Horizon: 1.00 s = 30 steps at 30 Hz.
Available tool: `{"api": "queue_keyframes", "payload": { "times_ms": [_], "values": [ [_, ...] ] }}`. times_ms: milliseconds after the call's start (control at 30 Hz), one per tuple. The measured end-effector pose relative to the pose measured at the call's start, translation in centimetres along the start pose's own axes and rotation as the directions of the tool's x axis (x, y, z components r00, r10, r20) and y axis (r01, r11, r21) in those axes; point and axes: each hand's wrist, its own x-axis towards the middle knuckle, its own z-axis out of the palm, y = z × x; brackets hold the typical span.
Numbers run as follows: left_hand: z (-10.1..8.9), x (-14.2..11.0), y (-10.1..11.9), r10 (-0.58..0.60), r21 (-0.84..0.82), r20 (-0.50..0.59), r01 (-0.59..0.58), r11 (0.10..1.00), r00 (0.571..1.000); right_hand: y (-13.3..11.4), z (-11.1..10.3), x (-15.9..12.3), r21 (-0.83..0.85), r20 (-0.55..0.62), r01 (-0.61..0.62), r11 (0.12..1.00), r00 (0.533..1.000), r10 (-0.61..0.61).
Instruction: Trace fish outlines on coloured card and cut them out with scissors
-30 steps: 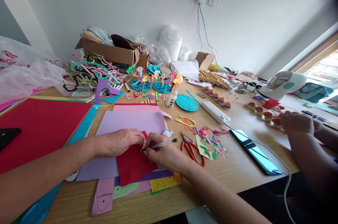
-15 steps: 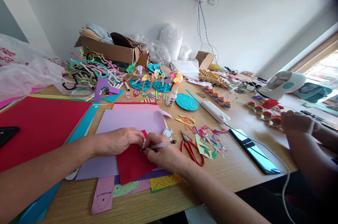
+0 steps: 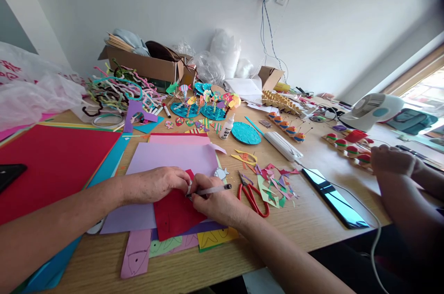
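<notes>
Right now, the right hand is closed around a pen, with its tip end down by the red paper, which lies on top of a big light purple sheet. The left hand rests its fingers on the red paper's top part, but I can't tell if they pinch anything. Close by on the right are a little white fish and a tool with red handles.
</notes>
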Motion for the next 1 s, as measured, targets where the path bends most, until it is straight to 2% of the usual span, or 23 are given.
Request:
{"api": "queue_keyframes", "payload": {
  "times_ms": [733, 1000],
  "values": [
    [-0.11, 0.00, 0.59, -0.029, 0.021, -0.004, 0.029, 0.999, 1.000, 0.04, 0.10, -0.39, 0.023, 0.006, 0.016, 1.000, 1.000, -0.016],
    [-0.14, 0.10, 0.48, -0.026, 0.030, 0.002, 0.026, 0.999, 1.000, 0.13, 0.03, -0.34, 0.086, 0.023, 0.004, 0.996, 1.000, -0.006]
  ]
}}
